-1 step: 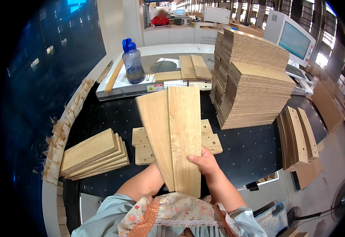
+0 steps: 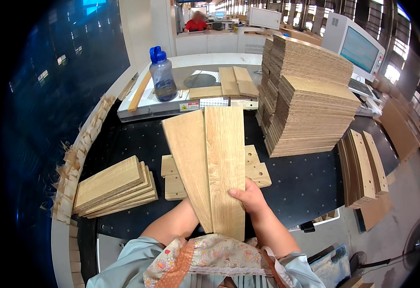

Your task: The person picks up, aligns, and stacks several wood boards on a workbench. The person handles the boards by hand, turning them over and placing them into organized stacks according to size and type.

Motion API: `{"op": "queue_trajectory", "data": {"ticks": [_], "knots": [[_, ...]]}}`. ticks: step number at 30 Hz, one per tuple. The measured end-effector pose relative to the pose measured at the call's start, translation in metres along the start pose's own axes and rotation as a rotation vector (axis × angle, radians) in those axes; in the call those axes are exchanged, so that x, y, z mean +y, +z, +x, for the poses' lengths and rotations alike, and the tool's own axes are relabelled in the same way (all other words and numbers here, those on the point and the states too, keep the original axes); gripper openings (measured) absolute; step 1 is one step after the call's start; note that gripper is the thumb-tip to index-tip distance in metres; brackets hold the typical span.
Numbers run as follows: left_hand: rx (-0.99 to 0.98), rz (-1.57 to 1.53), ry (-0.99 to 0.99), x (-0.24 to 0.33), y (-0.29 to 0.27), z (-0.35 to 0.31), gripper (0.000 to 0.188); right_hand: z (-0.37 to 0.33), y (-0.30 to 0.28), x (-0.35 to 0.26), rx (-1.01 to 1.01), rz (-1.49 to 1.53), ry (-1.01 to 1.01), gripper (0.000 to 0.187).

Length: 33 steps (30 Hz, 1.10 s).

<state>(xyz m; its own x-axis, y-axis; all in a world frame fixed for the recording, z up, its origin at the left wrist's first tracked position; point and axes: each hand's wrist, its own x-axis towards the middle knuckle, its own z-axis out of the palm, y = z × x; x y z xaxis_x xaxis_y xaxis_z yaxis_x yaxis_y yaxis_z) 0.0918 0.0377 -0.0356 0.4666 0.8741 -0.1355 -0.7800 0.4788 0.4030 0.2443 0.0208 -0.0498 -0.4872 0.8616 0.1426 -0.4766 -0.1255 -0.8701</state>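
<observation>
Along the front edge of the white platform [image 2: 238,59], displaying a warning sticker [image 2: 189,106] with a yellow triangle and a red block, printed too small for reading; at upper right, showing a pale blue-green screen [image 2: 361,48], likewise too fine in detail for reading. Across the middle, spreading out as a black table [image 2: 306,182] dotted with pale studs and carrying, at left, a fanned stack of wood-grain boards [image 2: 111,185]; at the back right, a tall pile of particleboard [image 2: 310,115]; at the right edge, a row of drilled strips [image 2: 362,168]. On the platform, supporting a blue bottle [image 2: 163,81] and several loose boards [image 2: 229,81]; in the room beyond, including a person in red [image 2: 197,25]. Over the table's near side, holding up a narrow front board [image 2: 225,168] overlapping a rear board [image 2: 186,144], fanning apart toward the top. With the right hand [image 2: 253,196], grasping the front board by its right edge, pressing the thumb [image 2: 237,193] on its face. Behind both boards, concealing the left hand beyond the left forearm [image 2: 171,223], leaving its grip impossible to tell; also covering the middle of the drilled pieces [image 2: 174,187]. At lower right, fading into the dark lens rim as a round, indistinct object [image 2: 419,235].
</observation>
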Motion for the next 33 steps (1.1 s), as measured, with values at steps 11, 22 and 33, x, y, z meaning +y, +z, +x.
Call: {"op": "queue_trajectory", "data": {"ticks": [11,22,33], "knots": [[-0.174,0.104,0.285,0.013,-0.048,-0.065,0.06,-0.026,0.014,-0.023,0.001,0.094,-0.058,0.056],[-0.37,0.086,0.278,0.002,-0.017,-0.079,0.109,-0.002,0.002,-0.006,0.294,-0.052,-0.384,0.031],[-0.399,0.308,0.249,0.003,-0.006,-0.057,0.105,0.02,-0.023,-0.01,-0.387,0.557,-0.308,0.054]]}}
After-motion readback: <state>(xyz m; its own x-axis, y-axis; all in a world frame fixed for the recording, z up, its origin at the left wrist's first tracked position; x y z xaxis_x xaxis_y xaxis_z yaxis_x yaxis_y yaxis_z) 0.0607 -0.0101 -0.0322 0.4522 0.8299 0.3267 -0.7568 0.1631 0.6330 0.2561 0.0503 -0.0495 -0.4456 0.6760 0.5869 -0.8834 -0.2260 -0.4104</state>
